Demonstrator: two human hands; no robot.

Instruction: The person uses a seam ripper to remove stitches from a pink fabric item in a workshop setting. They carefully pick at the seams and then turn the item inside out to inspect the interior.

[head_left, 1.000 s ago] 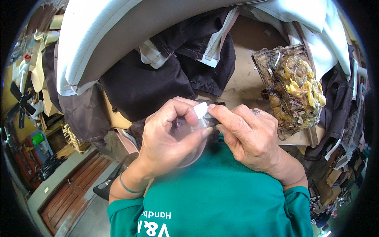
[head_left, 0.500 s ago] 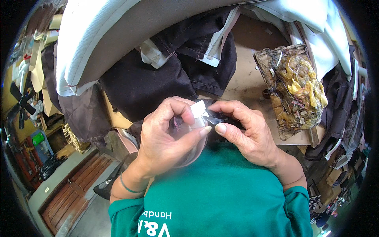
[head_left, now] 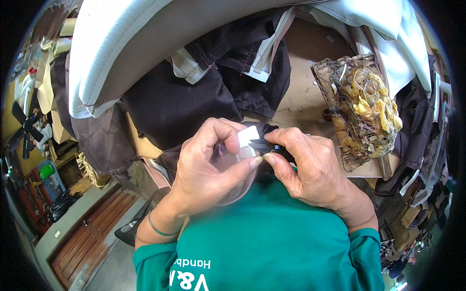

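My left hand pinches a small white piece with a translucent material hanging below it, in the middle of the view. My right hand grips a small dark bladed tool, perhaps snips, with its tip at the white piece. Black fabric lies just beyond both hands. Part of the tool is hidden by my right hand.
A curved white padded piece arches across the top, over a tan board. A crusted, yellow-smeared block sits at the right among more fabric. A black fan and a wooden door panel show at the left.
My right index finger and thumb have shifted on the dark tool, whose blade now lies across the white piece. My left hand has stayed almost still, with slight turning of the white piece.
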